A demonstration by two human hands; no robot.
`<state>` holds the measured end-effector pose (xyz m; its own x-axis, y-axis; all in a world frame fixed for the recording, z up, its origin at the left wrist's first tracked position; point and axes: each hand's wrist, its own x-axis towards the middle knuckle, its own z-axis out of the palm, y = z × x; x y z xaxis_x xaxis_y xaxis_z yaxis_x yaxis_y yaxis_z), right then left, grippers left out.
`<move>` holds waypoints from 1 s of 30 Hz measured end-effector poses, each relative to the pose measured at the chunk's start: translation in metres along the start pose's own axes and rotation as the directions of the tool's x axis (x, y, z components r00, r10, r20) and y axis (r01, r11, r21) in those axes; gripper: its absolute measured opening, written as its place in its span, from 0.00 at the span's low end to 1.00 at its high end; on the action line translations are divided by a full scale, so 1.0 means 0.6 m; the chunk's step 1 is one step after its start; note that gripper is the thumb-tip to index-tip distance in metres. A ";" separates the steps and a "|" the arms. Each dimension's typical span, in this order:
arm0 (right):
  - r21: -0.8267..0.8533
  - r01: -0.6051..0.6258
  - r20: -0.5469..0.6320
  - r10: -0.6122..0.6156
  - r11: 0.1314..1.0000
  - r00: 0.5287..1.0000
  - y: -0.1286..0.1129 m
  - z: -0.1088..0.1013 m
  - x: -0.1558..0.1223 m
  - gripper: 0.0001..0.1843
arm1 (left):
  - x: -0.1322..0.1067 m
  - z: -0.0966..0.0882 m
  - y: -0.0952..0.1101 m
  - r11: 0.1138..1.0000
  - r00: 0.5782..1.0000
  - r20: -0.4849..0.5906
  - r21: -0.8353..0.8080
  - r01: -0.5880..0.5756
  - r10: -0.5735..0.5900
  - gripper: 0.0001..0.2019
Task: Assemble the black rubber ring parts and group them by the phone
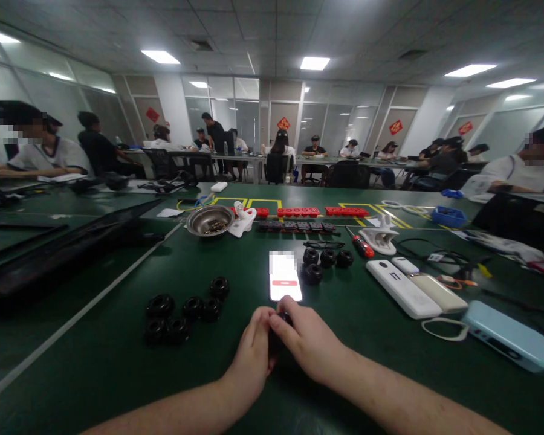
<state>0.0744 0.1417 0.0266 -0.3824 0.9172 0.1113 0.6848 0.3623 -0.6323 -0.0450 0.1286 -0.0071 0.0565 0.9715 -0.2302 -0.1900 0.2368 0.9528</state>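
Note:
My left hand (252,347) and my right hand (306,338) meet at the front of the table, fingers closed together around a small black piece (285,316). Only a dark rounded bit of it shows between the fingers, so its kind is hidden. Just beyond them lies a phone (284,284) with its screen lit white and a red bar on it. Several black toy tyres (178,328) are grouped to the left of my hands. More black tyres (312,273) sit right of the phone.
Farther back are a metal bowl (210,221) with small brass-coloured bits, red trays (298,212), a row of black parts (298,227) and a red screwdriver (362,244). Power banks (403,290), a light-blue box (508,333) and cables lie at right. People sit at tables beyond.

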 end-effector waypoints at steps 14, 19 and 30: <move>-0.088 0.190 -0.068 -0.196 0.978 0.978 0.015 0.009 -0.005 0.12 | 0.011 -0.007 0.014 0.983 0.998 -0.005 0.173 -0.058 0.060 0.13; 0.127 0.032 -0.099 -0.020 0.991 0.995 0.006 0.020 -0.010 0.14 | 0.009 -0.017 0.015 0.759 0.858 0.100 0.424 -0.494 0.503 0.12; -0.060 0.191 -0.049 -0.194 0.980 0.980 0.002 0.001 -0.012 0.15 | 0.018 -0.024 0.010 0.843 0.912 0.019 0.374 -0.387 0.411 0.12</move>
<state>0.0777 0.1356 0.0243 -0.4770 0.8366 0.2693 0.6353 0.5399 -0.5522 -0.0599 0.1409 -0.0066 -0.0079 0.9827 0.1851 0.1846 -0.1805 0.9661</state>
